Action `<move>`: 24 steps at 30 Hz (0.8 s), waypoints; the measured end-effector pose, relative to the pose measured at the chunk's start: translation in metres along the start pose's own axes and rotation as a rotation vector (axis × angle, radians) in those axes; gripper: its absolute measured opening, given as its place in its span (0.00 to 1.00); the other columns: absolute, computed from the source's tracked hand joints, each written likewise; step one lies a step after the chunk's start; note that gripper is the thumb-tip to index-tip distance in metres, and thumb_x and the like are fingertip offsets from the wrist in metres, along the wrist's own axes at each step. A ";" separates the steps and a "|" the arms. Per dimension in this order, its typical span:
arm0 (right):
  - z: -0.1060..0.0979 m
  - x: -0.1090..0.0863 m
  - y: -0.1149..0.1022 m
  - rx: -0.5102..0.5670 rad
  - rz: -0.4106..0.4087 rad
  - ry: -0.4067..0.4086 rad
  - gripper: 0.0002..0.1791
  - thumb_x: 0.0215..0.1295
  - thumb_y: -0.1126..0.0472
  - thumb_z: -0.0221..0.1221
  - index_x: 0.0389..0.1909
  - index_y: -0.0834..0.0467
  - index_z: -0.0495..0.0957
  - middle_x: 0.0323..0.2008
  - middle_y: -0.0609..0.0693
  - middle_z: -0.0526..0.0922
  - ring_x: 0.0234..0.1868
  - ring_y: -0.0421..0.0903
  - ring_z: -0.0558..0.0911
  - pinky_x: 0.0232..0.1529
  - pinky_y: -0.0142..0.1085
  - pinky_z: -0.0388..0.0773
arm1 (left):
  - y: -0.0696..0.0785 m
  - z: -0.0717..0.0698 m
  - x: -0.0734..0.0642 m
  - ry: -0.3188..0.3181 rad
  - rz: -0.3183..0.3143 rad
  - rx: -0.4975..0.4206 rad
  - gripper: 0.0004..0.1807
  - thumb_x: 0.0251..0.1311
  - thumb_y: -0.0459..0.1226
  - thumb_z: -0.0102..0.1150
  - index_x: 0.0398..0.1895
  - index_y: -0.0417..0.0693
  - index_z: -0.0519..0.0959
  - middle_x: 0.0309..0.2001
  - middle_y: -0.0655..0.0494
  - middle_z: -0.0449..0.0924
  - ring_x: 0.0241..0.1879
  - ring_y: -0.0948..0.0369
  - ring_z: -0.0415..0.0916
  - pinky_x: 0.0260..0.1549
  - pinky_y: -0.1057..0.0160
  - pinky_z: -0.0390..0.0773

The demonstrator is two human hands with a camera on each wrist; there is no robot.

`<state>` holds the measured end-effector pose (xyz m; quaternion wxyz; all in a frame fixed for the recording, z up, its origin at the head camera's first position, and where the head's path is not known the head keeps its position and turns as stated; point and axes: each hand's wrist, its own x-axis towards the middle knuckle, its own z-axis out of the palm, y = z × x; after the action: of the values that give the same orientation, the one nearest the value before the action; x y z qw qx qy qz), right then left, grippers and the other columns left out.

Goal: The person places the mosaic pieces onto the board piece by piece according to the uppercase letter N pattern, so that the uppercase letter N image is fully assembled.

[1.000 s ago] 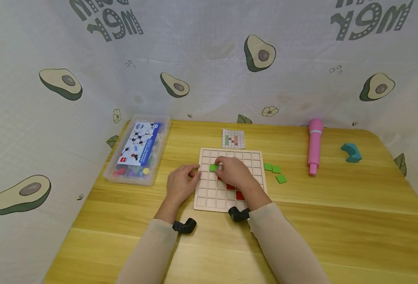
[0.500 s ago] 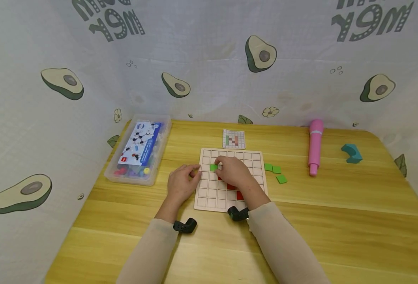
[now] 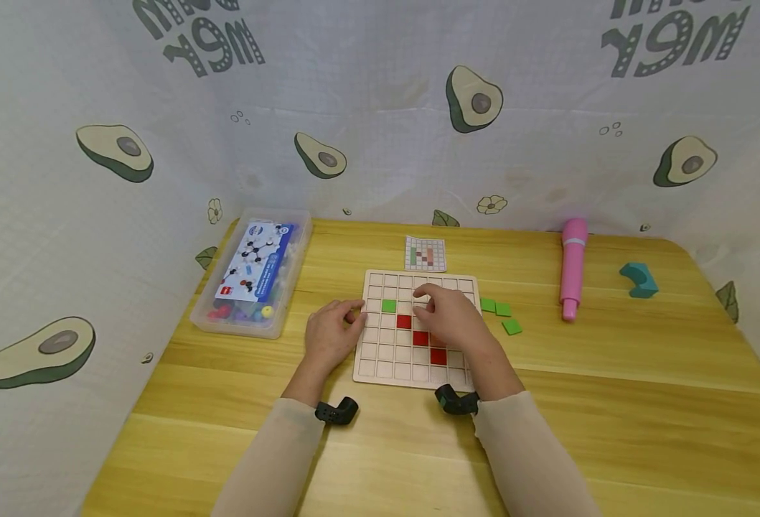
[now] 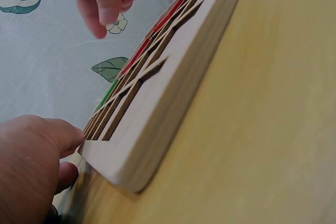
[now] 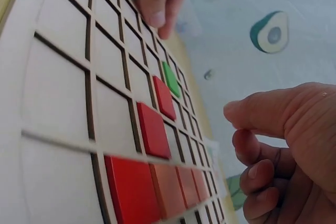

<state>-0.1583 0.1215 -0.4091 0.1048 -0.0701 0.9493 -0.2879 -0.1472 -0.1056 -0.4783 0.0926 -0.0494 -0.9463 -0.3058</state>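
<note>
A square wooden grid board [image 3: 368,370] lies flat on the table. One green tile [image 3: 389,306] sits in a cell near its left side, and three red tiles [image 3: 420,338] step diagonally down to the right from it. Several orange tiles [image 5: 169,190] form a row beside the nearest red one in the right wrist view; my right hand mostly covers them in the head view. That right hand [image 3: 452,316] hovers over the board's right half, fingers loosely bent, thumb and index apart, holding nothing. My left hand [image 3: 333,332] rests on the table, fingertips at the board's left edge.
Three loose green tiles [image 3: 512,327] lie right of the board. Behind it is a small card [image 3: 425,254] printed with a coloured grid. A lidded plastic box [image 3: 257,262] stands back left; a pink pen-shaped object [image 3: 573,269] and a teal arched block [image 3: 640,279] lie right.
My right hand has left the green tile and moved right across the board, uncovering that tile and the red ones. The left hand stays in place.
</note>
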 end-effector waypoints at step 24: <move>-0.046 -0.043 0.100 0.069 0.175 0.088 0.24 0.72 0.48 0.59 0.62 0.57 0.75 0.41 0.57 0.78 0.36 0.50 0.75 0.34 0.37 0.70 | -0.001 0.000 -0.001 -0.010 0.002 -0.009 0.17 0.69 0.49 0.61 0.56 0.58 0.86 0.32 0.61 0.82 0.29 0.61 0.75 0.36 0.60 0.67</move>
<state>-0.1346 0.2365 -0.4210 0.0903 0.0293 0.9450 -0.3130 -0.1464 -0.1061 -0.4792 0.0880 -0.0524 -0.9453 -0.3098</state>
